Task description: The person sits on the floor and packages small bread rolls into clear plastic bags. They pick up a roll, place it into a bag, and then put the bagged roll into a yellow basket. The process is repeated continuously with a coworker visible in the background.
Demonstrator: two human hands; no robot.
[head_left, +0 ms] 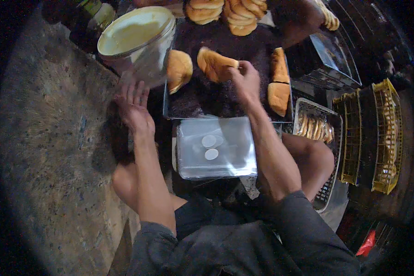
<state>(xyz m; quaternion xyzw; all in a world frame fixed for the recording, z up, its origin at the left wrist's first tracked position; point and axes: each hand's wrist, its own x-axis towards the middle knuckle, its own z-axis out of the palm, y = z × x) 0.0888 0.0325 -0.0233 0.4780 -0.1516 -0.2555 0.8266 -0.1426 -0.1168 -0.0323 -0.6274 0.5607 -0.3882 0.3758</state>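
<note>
My right hand point(246, 82) pinches the edge of a flat golden bread bun point(212, 65) above a dark baking tray point(225, 99). My left hand point(135, 105) is open and empty, fingers spread, beside the cream-rimmed plastic bucket point(145, 64). A folded-looking bun point(179, 71) lies at the tray's left edge. Two more bread pieces, one upper point(280, 64) and one lower point(278, 98), line its right edge. Heaped buns point(204, 10) and a second pile point(244, 17) sit at the far end. Nearer to me lies a stack of clear plastic bags point(216, 161).
To the right, a pale plastic crate point(324, 108) holds several bagged buns point(315, 128). Beyond it stand yellow crates point(387, 138). A metal-edged box point(333, 55) is at the upper right, near another person's limb point(303, 20). Worn flooring point(64, 138) stretches along the left.
</note>
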